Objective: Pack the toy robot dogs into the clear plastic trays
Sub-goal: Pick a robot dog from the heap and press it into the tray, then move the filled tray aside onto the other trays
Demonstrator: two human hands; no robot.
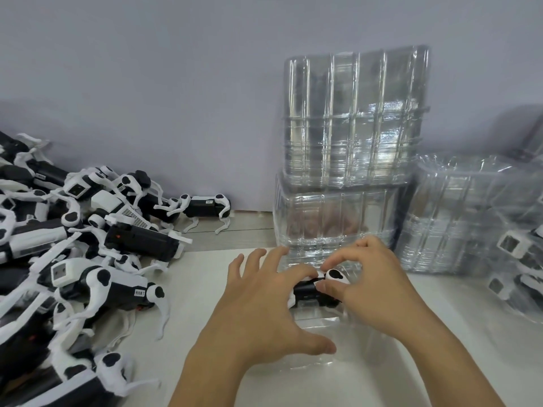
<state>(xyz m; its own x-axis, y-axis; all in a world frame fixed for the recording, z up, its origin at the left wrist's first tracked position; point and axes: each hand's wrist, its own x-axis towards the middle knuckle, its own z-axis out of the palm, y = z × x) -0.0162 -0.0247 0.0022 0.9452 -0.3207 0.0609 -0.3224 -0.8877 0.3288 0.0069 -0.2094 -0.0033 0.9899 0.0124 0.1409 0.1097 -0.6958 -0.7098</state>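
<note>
A black-and-white toy robot dog (313, 292) lies in a clear plastic tray (332, 342) on the white table in front of me. My left hand (264, 306) rests over the dog's left end with fingers spread, the thumb lying on the tray's near part. My right hand (367, 283) covers the dog's right end, its thumb and fingers curled and pinching the white leg joint with a black spot (335, 274). Most of the dog's body is hidden under both hands.
A large heap of toy robot dogs (73, 245) fills the left side. One dog (205, 211) stands alone by the grey wall. Stacks of empty clear trays (352, 118) rise behind my hands. A stack of filled trays (470, 218) stands at the right.
</note>
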